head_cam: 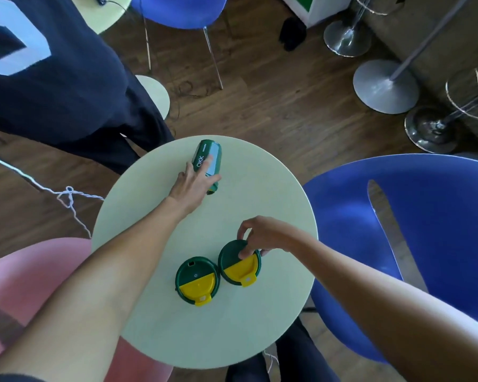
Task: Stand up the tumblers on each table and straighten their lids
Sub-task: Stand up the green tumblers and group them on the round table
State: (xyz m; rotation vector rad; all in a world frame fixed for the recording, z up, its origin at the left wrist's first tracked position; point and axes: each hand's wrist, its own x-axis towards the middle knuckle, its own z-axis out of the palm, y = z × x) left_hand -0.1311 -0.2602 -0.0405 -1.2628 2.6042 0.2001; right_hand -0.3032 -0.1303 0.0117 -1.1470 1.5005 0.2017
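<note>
Three green tumblers with green-and-yellow lids are on the round pale-green table (273, 205). One tumbler (208, 155) lies on its side at the far part of the table, and my left hand (191, 186) rests on it with fingers spread over its body. Two tumblers stand upright side by side near the middle. My right hand (262, 235) pinches the far rim of the right one's lid (233, 260). The left upright tumbler (197, 279) stands untouched, its yellow flap toward me.
A person in dark clothes (66, 86) stands close beyond the table at the left. A blue chair (414, 238) is at the right, a pink chair (36, 274) at the lower left, another blue chair (180, 12) beyond. Metal stool bases (385, 86) stand on the wooden floor.
</note>
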